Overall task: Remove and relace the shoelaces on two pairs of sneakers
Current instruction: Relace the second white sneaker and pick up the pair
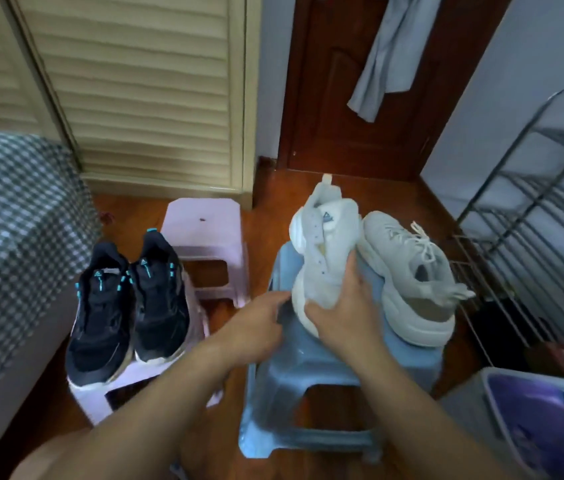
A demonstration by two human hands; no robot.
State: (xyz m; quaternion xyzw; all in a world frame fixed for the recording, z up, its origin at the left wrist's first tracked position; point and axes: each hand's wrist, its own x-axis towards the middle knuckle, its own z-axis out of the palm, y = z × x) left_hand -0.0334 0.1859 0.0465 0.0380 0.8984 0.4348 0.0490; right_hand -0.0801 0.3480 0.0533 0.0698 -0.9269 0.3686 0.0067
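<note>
With its eyelets bare (the laced white sneaker (408, 271) lies alongside on the blue stool (308, 368)), the unlaced white sneaker (322, 251) sits clasped in the right hand (342, 313), the left hand (256, 327) loosely open beside its sole, so relacing likely comes next, needing a lace I cannot see.

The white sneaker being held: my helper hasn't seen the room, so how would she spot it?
Find the blue stool before the brown door. Two white sneakers are there; take the one gripped upright by the right hand, the held sneaker. Its lace holes look empty, while the laced sneaker lies flat beside it.
</note>
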